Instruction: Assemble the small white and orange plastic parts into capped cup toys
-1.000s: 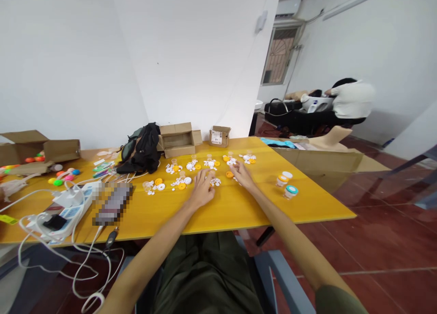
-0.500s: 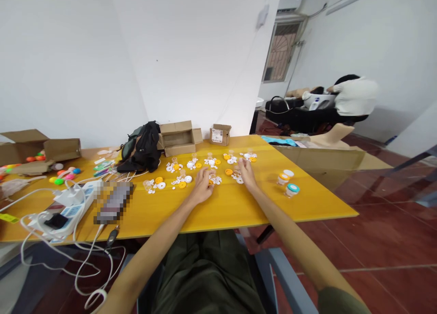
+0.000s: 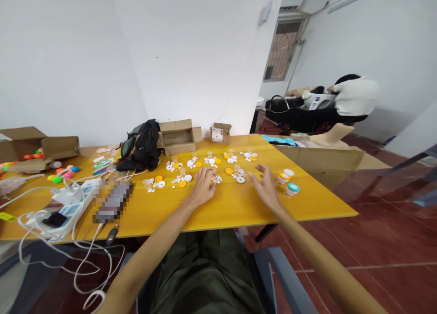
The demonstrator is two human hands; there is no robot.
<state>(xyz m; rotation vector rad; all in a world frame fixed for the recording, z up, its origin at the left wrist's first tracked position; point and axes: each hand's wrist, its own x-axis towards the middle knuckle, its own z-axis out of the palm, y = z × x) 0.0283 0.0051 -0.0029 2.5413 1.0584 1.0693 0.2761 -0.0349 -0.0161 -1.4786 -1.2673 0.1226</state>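
My left hand (image 3: 204,186) is over the table with its fingers stretched forward and a little bent. Its fingertips reach a small pile of white dotted pieces (image 3: 217,179) and partly hide it. I cannot see anything held under them. To the right, my right hand (image 3: 266,186) hovers open, thumb and fingers apart and nothing in it. It is between a white ring-shaped lid (image 3: 241,179) and two small clear jars, one with an orange lid (image 3: 283,178) and one with a teal lid (image 3: 292,189). An orange lid (image 3: 228,171) lies between my hands.
More groups of clear cups, white pieces and orange lids (image 3: 182,184) spread across the yellow table (image 3: 235,209). Behind them stand an open cardboard box (image 3: 177,139), a smaller box (image 3: 220,134) and a black bag (image 3: 146,145). A power strip (image 3: 73,209) with cables lies left.
My right hand has drawn back and right, off the pieces, and its fingers have spread. My left hand has shifted slightly, its fingers now reaching further over the pile.
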